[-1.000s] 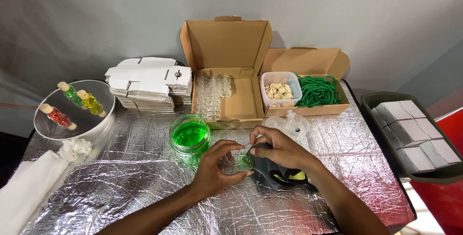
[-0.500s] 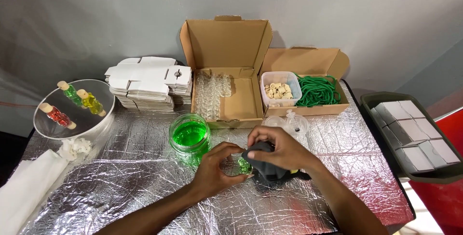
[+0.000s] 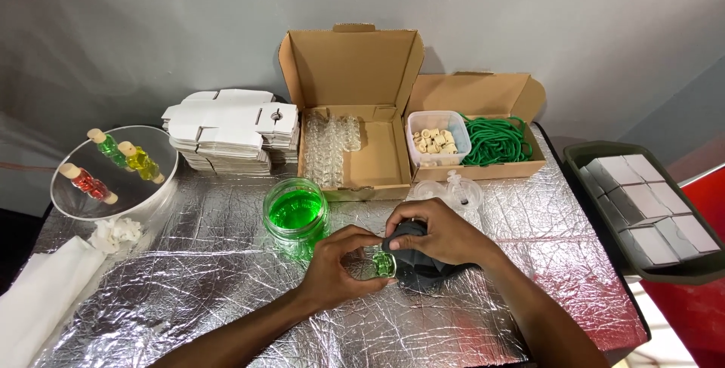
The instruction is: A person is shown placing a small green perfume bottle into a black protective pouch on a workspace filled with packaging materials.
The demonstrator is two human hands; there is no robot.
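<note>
Both forearms are bare, with no sleeves, gloves, rings or watch visible.

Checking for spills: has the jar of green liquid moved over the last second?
No. The jar of green liquid stays just in front of the open cardboard box, left of both hands.

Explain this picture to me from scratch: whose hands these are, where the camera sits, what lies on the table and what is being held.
There is no machine here. A person wears the camera on the head, so the one view looks down at their own hands. The left hand holds a small glass bottle of green liquid; the right hand presses a dark cloth against it. On the foil-covered table stand a jar of green liquid, two open cardboard boxes, flat white cartons and a round tray with filled bottles.
</note>
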